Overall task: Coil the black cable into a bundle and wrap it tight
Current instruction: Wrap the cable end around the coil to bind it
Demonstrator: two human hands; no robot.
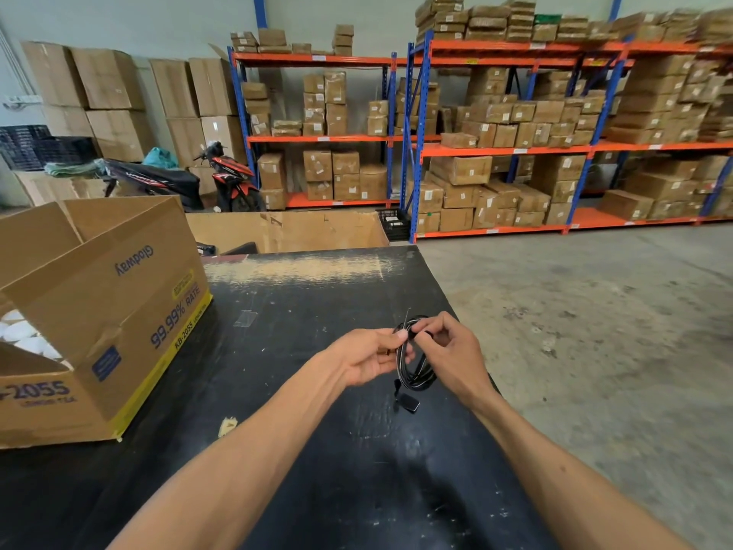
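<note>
Black cable [412,367], coiled into a narrow loop, held above the black surface [317,295] between both hands. Left hand [367,359] at 9 o'clock of the coil, fingers [398,335] pinched shut on the upper strands. Right hand [452,351] at 3 o'clock, fingers curled and closed on the same top section; thin tail poking up at 12 o'clock. Small black plug end [408,402] dangling at 6 o'clock of the coil.

Open cardboard box [119,311] at 9 o'clock on the surface, well apart from the hands, white items inside. Printed upside down: "Glodway"; also "99.99% RATE", "KB-2055", "2055". Scrap of paper [228,425] near the box corner. Large open carton [285,232] past the far edge at 12 o'clock.

Right edge of surface just beside the right wrist; bare concrete floor [595,311] beyond at 3 o'clock. Racks [515,148] of boxes and a scooter [234,180] well back.
</note>
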